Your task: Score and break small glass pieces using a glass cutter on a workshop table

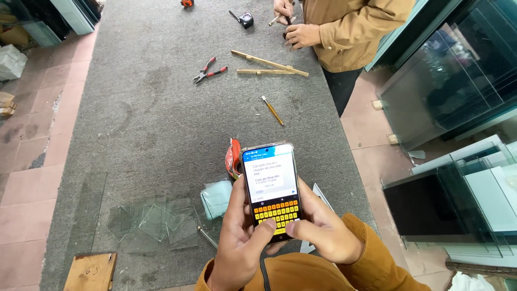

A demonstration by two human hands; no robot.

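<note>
Okay, one smartphone (271, 186) held upright low in the middle, above the grey-carpeted desk (134, 108); left hand (239, 245) and right hand (323, 231) both wrapped on it, fingers clamped round its sides, both thumbs on the yellow keyboard. Several clear glass offcuts (161, 221) at 9 o'clock of the phone, one red-handled tool (233, 157) just behind it at 11. Further up: one pair of red pliers (209, 70), one glass cutter (272, 110), two wooden sticks (269, 66), one tape measure (246, 20). At 12 to 1 o'clock, a co-worker's two hands (293, 24) hold a small dark item. One wooden block (90, 271) at 8 o'clock.
</note>
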